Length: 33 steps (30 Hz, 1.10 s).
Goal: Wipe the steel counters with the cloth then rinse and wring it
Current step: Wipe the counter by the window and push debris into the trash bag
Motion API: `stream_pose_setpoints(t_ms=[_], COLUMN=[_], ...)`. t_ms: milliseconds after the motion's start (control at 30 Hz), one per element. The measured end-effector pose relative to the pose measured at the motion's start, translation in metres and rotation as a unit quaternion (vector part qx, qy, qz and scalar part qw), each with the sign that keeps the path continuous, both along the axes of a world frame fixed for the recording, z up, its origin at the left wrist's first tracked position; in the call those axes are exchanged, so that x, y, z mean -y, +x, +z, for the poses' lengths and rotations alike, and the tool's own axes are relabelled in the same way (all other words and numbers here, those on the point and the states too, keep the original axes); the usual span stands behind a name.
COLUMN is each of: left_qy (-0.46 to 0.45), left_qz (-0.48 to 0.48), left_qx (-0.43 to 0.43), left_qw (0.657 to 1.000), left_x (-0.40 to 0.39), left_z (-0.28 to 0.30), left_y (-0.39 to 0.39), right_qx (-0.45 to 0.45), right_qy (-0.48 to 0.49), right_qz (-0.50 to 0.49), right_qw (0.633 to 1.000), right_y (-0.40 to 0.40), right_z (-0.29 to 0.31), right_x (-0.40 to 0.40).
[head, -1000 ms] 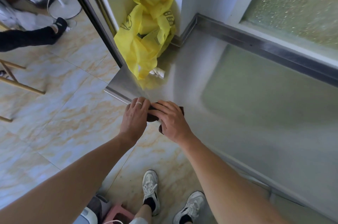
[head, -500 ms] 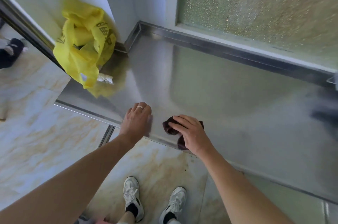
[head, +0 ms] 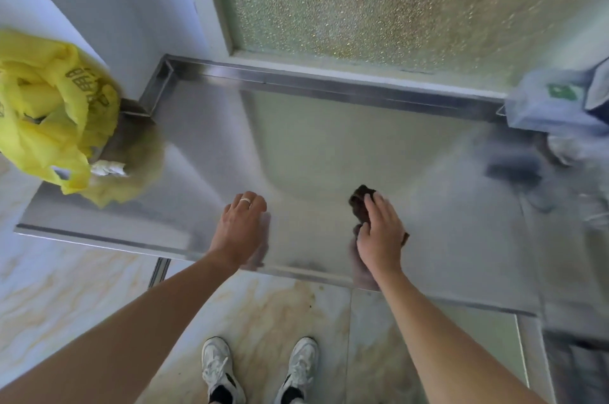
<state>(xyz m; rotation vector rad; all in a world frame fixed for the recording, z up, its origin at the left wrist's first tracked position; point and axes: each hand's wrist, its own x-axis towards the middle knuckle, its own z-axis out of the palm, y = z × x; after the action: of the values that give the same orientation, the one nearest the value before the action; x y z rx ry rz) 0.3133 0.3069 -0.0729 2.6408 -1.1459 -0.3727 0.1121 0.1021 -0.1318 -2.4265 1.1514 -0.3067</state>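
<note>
A dark brown cloth (head: pixel 360 204) lies bunched on the steel counter (head: pixel 313 146), near its front edge. My right hand (head: pixel 379 235) presses flat on top of the cloth, covering most of it. My left hand (head: pixel 242 227) rests palm down on the bare steel to the left of the cloth, fingers together, a ring on one finger, with nothing in it. Both forearms reach in from below.
A yellow plastic bag (head: pixel 49 113) sits at the counter's left end beside crumpled white paper (head: pixel 107 169). A pale bag with a green label (head: pixel 557 103) stands at the right end. A raised steel lip and frosted window (head: pixel 395 1) back the counter. Tiled floor lies below.
My right hand has slid the cloth to the right along the counter's front edge, away from my left hand. The view has swung right, bringing the pale bag into sight.
</note>
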Motion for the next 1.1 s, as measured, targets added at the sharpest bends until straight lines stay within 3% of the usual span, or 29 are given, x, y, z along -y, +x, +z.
stream_pose_setpoints(t_ms=[167,267,333,433,567,900,1100], left_qy=[0.002,-0.001,0.000,-0.021,-0.016,-0.034,0.053], left_qz=[-0.008,-0.032,-0.063,-0.129,-0.240,-0.410,-0.516], left_qx=[-0.006,-0.010,-0.013,0.005,0.027,-0.006,-0.009], left_qw=[1.000,0.999,0.998,0.991,0.970,0.911,0.855], left_x=[0.019,0.025,0.030,0.037,0.047,0.092,0.091], left_z=[0.003,0.009,0.017,0.036,0.059,0.143,0.161], left_y=[-0.024,-0.034,-0.044,-0.067,-0.100,-0.221,-0.334], right_qx=[0.047,0.054,0.029,0.032,0.034,0.055,0.041], right_qy=[0.068,0.092,0.139,0.210,0.202,0.187,0.214], right_qz=[0.179,0.209,0.161,0.009,-0.122,-0.309,-0.413], right_qw=[0.981,0.972,0.977,0.977,0.971,0.931,0.884], right_y=[0.006,-0.017,-0.032,-0.054,-0.088,-0.229,-0.341], right_z=[0.016,0.035,0.050,0.072,0.111,0.223,0.236], right_x=[-0.077,-0.102,-0.107,-0.100,-0.079,-0.101,-0.148])
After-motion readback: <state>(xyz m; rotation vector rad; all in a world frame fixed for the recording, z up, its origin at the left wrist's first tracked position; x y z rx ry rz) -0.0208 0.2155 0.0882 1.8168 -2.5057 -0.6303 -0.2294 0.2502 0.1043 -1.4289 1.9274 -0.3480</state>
